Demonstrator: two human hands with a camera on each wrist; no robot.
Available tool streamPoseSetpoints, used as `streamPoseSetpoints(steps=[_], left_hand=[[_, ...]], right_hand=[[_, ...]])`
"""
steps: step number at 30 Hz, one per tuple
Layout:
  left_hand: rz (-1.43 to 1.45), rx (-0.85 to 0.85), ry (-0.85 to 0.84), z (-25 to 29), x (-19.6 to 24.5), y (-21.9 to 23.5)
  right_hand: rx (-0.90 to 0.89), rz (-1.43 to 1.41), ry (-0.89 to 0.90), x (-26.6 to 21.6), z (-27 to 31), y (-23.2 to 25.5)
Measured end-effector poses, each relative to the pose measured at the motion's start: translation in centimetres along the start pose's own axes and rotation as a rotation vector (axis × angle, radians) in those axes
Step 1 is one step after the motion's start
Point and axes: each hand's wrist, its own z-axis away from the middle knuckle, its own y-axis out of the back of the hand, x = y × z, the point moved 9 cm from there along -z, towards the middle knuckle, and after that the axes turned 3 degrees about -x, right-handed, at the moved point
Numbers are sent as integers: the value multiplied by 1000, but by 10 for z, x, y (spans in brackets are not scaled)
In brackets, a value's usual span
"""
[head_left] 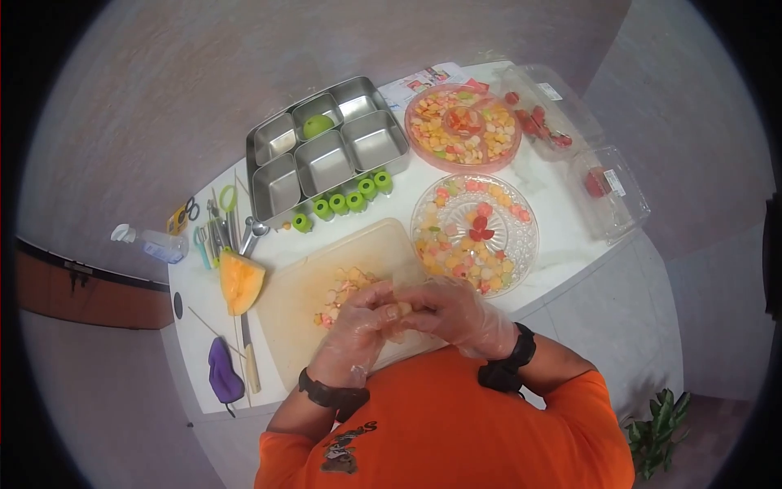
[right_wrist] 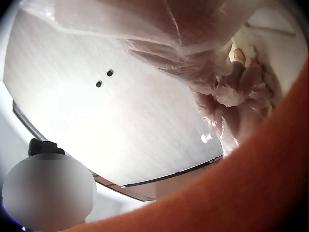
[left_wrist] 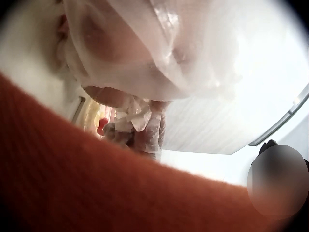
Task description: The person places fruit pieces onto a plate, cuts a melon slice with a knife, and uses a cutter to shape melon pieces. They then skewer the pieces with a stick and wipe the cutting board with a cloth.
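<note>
Dull greyish walls (head_left: 244,73) rise behind the white table (head_left: 558,220).

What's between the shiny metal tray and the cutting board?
A row of small green things lies between the metal tray and the cutting board, with metal spoons near one end. The head view shows it.

Soft, even light fills the head view, its rim curved and black. In the left wrist view the left hand (left_wrist: 130,48) looks hazy, white glare beside it; beside the right hand (right_wrist: 181,41), its own wrist view bleaches to white.
</note>
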Motion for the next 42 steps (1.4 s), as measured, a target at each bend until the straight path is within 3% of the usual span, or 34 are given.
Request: streamPoseSetpoints(steps=[3, 6, 8, 9, 11, 18, 24, 26, 33, 35, 36, 38, 42], left_hand=[[26, 5, 34, 0, -8, 5], [86, 13, 1, 3, -4, 4], [94, 4, -6, 2, -7, 11], [92, 26, -14, 1, -9, 16], [169, 1, -21, -1, -13, 17], [280, 15, -48, -1, -11, 15], [305, 16, -103, -1, -9, 17], [191, 97, -89, 0, -10, 21], [134, 150, -44, -4, -15, 26], [102, 206, -57, -4, -13, 31], [108, 192, -58, -5, -13, 29], [105, 189, -52, -4, -12, 28], [106, 156, -51, -5, -12, 26]], right_hand=[[18, -62, 36, -1, -3, -1], [58, 77, 125, -15, -2, 4], [60, -84, -78, 5, -1, 1], [40, -94, -70, 3, -2, -3], [137, -453, -182, 13, 1, -3], [126, -574, -217, 19, -1, -9], [164, -443, -215, 27, 0, -4], [140, -139, -151, 20, -3, 0], [147, -171, -112, 8, 2, 20], [201, 310, -37, -18, -1, 51], [208, 323, -41, -15, -5, 63], [316, 605, 102, -17, -10, 86], [262, 687, 33, 8, -20, 104]])
